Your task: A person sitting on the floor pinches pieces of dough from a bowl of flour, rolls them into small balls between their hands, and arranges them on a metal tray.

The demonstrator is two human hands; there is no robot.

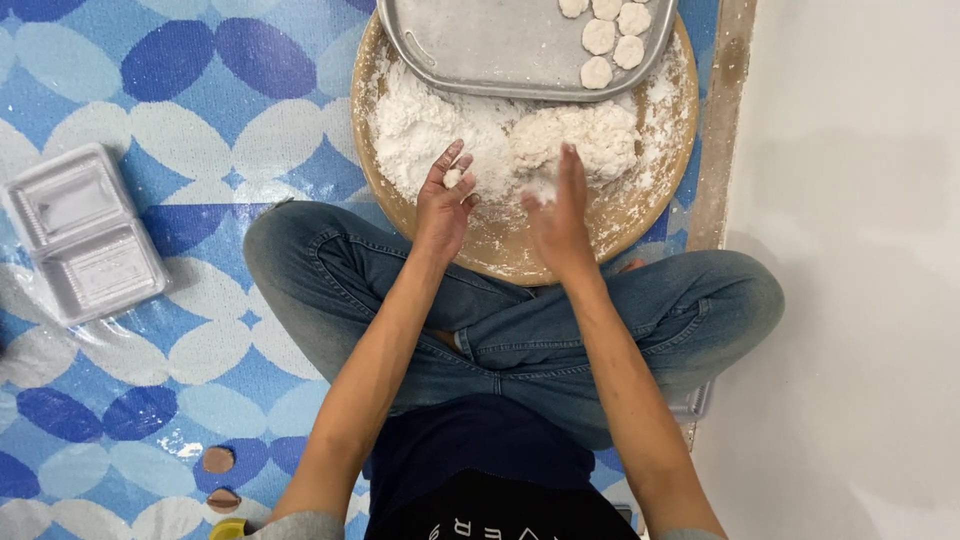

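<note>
Clear clamshell box [82,235] open on the blue-white mat [180,120], far left. Two small brown discs [219,478] near bottom edge. White wall [850,250] right.

Matt metal tray [480,45], floury wooden board [520,255], clear plastic box [82,232]
</note>
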